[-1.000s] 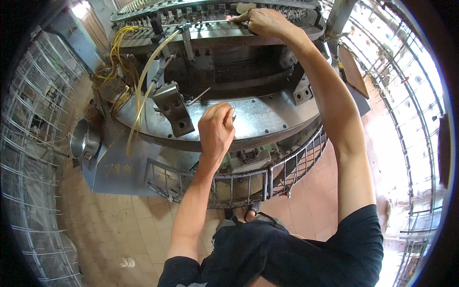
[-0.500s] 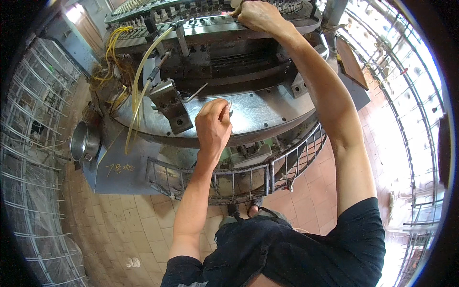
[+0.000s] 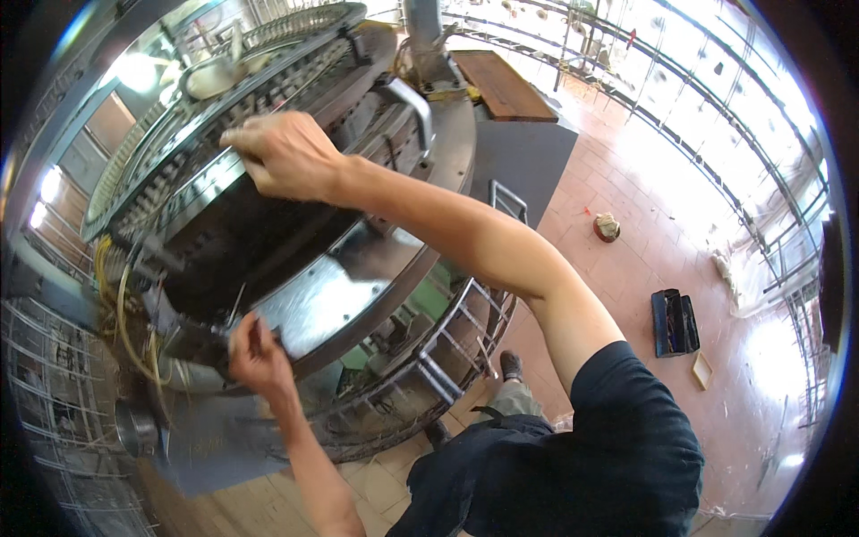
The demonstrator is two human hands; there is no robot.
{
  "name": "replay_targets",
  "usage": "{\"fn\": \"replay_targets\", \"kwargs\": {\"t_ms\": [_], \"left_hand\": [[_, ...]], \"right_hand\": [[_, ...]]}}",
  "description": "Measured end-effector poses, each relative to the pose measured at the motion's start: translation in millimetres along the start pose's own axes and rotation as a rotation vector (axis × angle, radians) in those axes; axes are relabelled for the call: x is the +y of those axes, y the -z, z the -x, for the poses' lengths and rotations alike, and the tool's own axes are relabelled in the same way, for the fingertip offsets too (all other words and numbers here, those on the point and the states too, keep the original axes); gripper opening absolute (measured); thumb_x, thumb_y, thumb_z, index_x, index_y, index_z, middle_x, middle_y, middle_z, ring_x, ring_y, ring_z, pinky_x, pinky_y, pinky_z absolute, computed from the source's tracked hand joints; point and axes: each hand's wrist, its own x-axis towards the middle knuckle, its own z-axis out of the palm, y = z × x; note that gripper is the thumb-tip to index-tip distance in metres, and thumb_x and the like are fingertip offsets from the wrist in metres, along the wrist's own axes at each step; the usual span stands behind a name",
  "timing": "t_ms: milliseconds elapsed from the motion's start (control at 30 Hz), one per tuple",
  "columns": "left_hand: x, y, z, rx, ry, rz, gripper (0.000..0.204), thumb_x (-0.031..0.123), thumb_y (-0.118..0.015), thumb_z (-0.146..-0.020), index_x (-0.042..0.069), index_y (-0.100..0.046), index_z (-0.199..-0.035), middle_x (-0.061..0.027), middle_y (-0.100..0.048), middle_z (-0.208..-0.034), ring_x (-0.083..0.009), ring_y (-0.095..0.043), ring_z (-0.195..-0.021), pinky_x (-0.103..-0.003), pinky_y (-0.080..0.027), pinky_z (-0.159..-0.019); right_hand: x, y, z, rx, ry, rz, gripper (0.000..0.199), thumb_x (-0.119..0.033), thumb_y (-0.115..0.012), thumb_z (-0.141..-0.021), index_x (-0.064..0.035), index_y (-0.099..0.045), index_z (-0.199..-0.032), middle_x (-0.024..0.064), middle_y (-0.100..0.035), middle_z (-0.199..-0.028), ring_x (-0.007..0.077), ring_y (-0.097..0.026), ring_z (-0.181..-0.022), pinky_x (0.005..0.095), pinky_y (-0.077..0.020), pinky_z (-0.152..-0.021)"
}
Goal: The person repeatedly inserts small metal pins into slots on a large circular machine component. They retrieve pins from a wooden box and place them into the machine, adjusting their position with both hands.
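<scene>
A large round knitting machine fills the left half, with a shiny curved metal plate (image 3: 327, 309) at its lower level. My left hand (image 3: 259, 353) is closed over the near left edge of that plate, by a thin metal rod (image 3: 237, 304). Its fingertips are pressed together, and blur hides whatever is in them. Higher up, my right hand (image 3: 291, 157) is curled at the edge of the machine's upper ring (image 3: 201, 179). What those fingers grip, if anything, is hidden. The dark gap between ring and plate lies between my hands.
A curved metal guard rail (image 3: 438, 380) runs around the near side. Pale tubes (image 3: 123, 313) hang at the left above a metal bucket (image 3: 136, 428). A brown wooden board (image 3: 503, 85) lies on the machine's far right; a dark toolbox (image 3: 674, 324) stands on the tiled floor.
My view has turned to the right, so the machine now sits further left and the toolbox shows. My left hand stays low by the plate, my right hand up at the ring.
</scene>
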Motion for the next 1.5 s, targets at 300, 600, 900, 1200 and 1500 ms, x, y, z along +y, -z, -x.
{"fn": "replay_targets", "kwargs": {"t_ms": [300,600,900,1200,1500], "left_hand": [[114,-140,31,0.218,-0.211,-0.171,0.020,0.001,-0.064,-0.097,-0.003,-0.069,-0.117,-0.0148,-0.072,-0.109,-0.0180,-0.070,-0.090,-0.029,-0.062,-0.071],[157,-318,17,0.078,-0.291,-0.531,0.017,0.007,-0.068,-0.096,0.001,-0.072,-0.112,-0.0133,-0.073,-0.111,-0.0197,-0.068,-0.082,-0.033,-0.056,-0.060],[153,-329,19,0.171,-0.153,-0.804,0.018,0.011,-0.070,-0.096,0.000,-0.073,-0.109,-0.0127,-0.073,-0.100,-0.0190,-0.067,-0.076,-0.033,-0.053,-0.056],[157,-338,16,0.158,-0.142,-0.880,0.015,0.008,-0.073,-0.093,-0.005,-0.070,-0.101,-0.0132,-0.069,-0.093,-0.0184,-0.062,-0.068,-0.030,-0.049,-0.055],[156,-337,18,0.159,-0.141,-0.886,0.015,0.007,-0.073,-0.093,-0.005,-0.070,-0.101,-0.0131,-0.069,-0.095,-0.0172,-0.060,-0.066,-0.030,-0.048,-0.053]], "right_hand": [[304,193,134,0.096,-0.140,0.187,0.019,-0.009,-0.073,-0.088,-0.0062,-0.077,-0.106,0.0114,-0.076,-0.099,0.0169,-0.072,-0.074,0.0340,-0.0596,-0.069],[705,260,188,-0.245,-0.679,0.407,0.024,-0.017,-0.069,-0.084,-0.0086,-0.077,-0.105,0.0221,-0.073,-0.100,0.0385,-0.071,-0.092,0.0456,-0.0556,-0.083],[827,195,157,-0.447,-0.482,0.487,0.020,-0.019,-0.071,-0.086,-0.0071,-0.077,-0.101,0.0226,-0.071,-0.098,0.0400,-0.066,-0.099,0.0485,-0.0535,-0.086],[831,198,156,-0.550,-0.291,0.509,0.020,-0.022,-0.072,-0.086,-0.0053,-0.075,-0.097,0.0197,-0.070,-0.096,0.0379,-0.066,-0.098,0.0478,-0.0543,-0.083],[829,197,154,-0.641,-0.052,0.631,0.005,-0.008,-0.069,-0.076,-0.0049,-0.069,-0.080,0.0184,-0.070,-0.083,0.0381,-0.069,-0.082,0.0457,-0.0562,-0.072]]}}
